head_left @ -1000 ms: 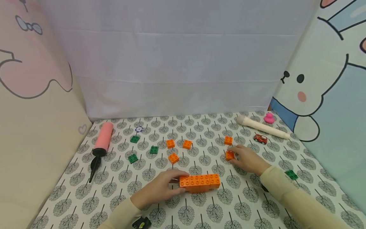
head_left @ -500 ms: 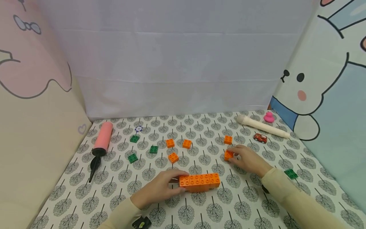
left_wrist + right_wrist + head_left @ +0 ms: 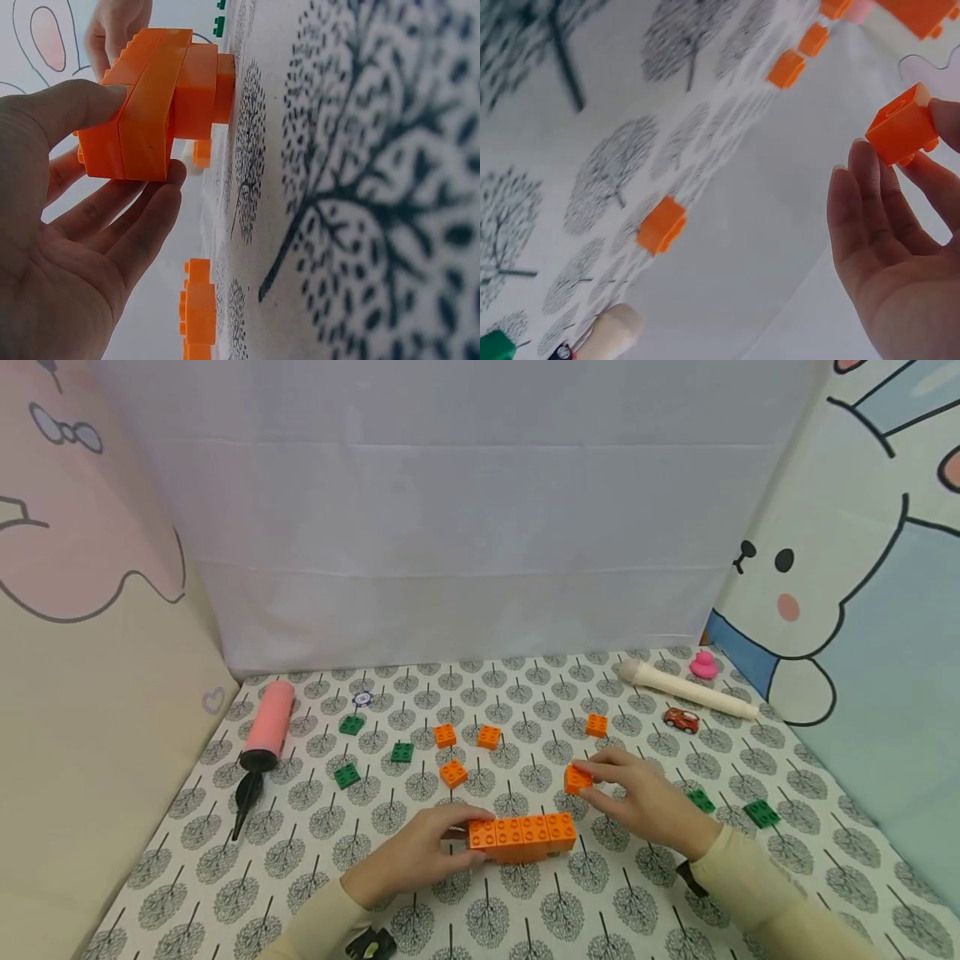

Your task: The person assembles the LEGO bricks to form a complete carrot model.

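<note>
My left hand (image 3: 427,847) grips the left end of an orange block build (image 3: 522,841), thumb on the near side and fingers on the far side. In the left wrist view the build (image 3: 142,112) shows stacked layers that narrow toward the tablecloth. Between thumb and fingers my right hand (image 3: 637,797) pinches a single orange building block (image 3: 577,780), beyond the build's right end. The right wrist view shows this block (image 3: 902,127) raised off the cloth, its hollow underside partly visible.
Loose orange blocks (image 3: 453,773) lie behind the build, another orange block (image 3: 597,725) beyond my right hand. Green blocks (image 3: 347,776) sit left and right (image 3: 762,813). A pink pump (image 3: 272,722), a chip (image 3: 363,699), a pale stick (image 3: 690,689), a toy car (image 3: 681,720) and a pink duck (image 3: 703,665) surround them.
My right hand has lifted the single orange block and brought it left and nearer to the build. A green block beside the right forearm has come into view. My left hand stays put.
</note>
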`<state>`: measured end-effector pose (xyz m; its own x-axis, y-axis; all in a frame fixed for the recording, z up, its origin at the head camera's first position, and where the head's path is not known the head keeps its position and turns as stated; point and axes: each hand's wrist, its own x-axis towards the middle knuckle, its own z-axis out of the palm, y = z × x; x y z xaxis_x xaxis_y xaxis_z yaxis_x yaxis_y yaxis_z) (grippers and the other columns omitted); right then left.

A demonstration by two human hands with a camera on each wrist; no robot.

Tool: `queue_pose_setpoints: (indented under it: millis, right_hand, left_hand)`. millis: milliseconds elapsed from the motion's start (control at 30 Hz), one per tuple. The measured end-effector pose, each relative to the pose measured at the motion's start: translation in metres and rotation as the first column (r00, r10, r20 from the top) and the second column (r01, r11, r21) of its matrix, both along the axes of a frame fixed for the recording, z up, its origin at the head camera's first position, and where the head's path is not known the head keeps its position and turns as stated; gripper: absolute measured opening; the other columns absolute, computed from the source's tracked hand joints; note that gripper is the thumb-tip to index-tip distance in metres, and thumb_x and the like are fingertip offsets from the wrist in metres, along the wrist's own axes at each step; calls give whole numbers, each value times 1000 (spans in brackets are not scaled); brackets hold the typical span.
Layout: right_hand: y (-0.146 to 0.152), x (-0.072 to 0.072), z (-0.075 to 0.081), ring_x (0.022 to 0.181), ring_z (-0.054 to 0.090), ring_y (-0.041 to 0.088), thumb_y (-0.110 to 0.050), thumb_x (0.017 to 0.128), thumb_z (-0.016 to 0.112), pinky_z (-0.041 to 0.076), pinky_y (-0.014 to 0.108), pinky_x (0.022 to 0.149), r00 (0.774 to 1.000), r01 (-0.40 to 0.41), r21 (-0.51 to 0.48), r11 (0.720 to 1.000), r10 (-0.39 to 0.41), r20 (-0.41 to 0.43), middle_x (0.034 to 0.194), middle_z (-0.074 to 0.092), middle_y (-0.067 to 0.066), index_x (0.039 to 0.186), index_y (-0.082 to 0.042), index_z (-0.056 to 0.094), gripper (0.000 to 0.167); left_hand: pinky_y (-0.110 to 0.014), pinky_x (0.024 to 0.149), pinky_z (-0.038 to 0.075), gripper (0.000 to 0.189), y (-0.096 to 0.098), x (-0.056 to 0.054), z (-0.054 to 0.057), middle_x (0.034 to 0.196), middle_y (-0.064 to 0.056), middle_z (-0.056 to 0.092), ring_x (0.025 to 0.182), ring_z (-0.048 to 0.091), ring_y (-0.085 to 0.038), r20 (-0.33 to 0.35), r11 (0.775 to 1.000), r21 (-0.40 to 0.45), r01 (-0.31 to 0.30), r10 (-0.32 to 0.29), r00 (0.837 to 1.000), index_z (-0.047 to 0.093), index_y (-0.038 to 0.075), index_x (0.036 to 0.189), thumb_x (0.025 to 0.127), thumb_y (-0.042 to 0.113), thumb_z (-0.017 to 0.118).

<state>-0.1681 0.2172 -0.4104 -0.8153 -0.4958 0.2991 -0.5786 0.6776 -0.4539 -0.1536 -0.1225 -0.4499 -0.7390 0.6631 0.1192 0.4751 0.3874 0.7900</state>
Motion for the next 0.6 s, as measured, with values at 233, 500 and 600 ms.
queue_pose_setpoints:
  millis: [233, 500, 600]
  right_hand:
    - [-14, 13, 2, 99, 61, 8, -24, 92, 73, 58, 30, 80, 996, -75, -32, 997, 73, -55, 119, 63, -5, 132, -13, 66, 41]
    - [-24, 21, -3, 92, 59, 7, -28, 94, 70, 57, 27, 75, 985, -170, -69, 983, 169, -23, 117, 61, -7, 132, -14, 66, 40]
    - [-26, 23, -4, 93, 59, 7, -27, 93, 71, 58, 28, 75, 981, -196, -66, 978, 195, -24, 117, 62, -6, 131, -13, 66, 41]
  left_hand:
    - [-24, 96, 53, 47, 0, 0, -1, 127, 4, 64, 110, 63, -8, 10, 1000, -3, -5, 5, 1000, 59, 18, 135, 90, 22, 74]
    - [-24, 97, 53, 48, 0, 0, 0, 128, 4, 63, 111, 63, -8, 19, 1000, -2, -2, 2, 1000, 59, 17, 135, 90, 20, 74]
    - [-24, 97, 53, 48, 0, 0, 0, 128, 4, 63, 111, 63, -8, 18, 1000, -2, -3, 3, 1000, 59, 18, 135, 90, 20, 74]
